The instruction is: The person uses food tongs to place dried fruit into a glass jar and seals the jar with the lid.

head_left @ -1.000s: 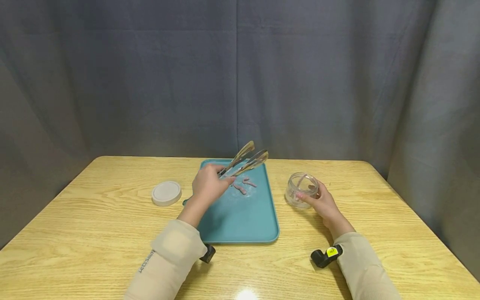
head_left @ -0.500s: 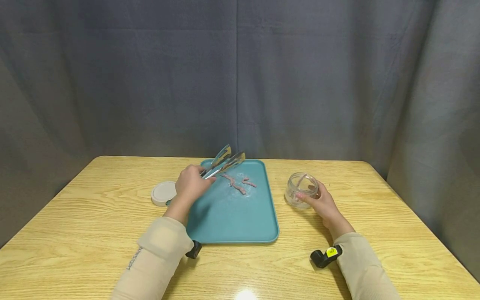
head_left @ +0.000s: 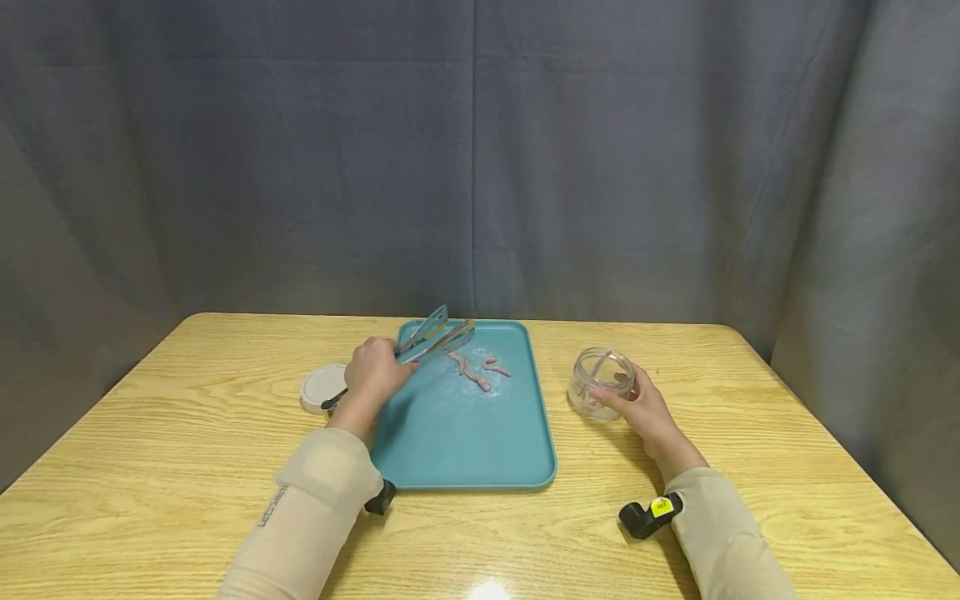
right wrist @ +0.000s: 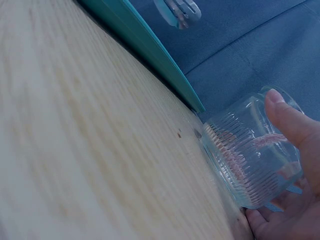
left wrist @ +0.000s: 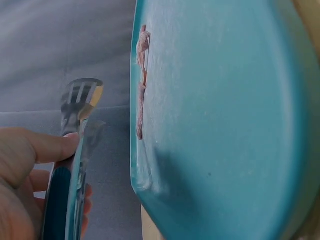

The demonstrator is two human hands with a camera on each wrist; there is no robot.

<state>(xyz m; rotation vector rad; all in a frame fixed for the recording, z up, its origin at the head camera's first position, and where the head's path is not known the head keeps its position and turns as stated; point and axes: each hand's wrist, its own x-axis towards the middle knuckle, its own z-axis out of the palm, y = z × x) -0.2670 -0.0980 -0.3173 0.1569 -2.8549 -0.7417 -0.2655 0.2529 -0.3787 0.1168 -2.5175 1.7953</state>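
Observation:
My left hand [head_left: 373, 373] grips metal tongs [head_left: 454, 336] above the upper left part of a teal tray [head_left: 468, 446]. The tongs' two slotted heads stand apart, with nothing between them. Below and right of them, several thin pink strips of what looks like raw meat [head_left: 474, 380] lie on the tray, with white powder around them. In the left wrist view, my thumb presses along the tongs' arm. Right of the tray, my right hand [head_left: 651, 414] holds a clear glass jar [right wrist: 250, 150] by its side. Pink strips are inside the jar, which stands on the table.
A round white lid [head_left: 321, 388] lies left of the tray, partly hidden by my left hand. The wooden table [head_left: 150, 467] ends at a grey curtain [head_left: 480, 167] behind. Black wrist cameras [head_left: 648, 515] sit at both sleeves.
My left hand has moved left with the tongs, and their heads hang slightly lower, uncovering more of the pink strips. The right hand stays on the jar.

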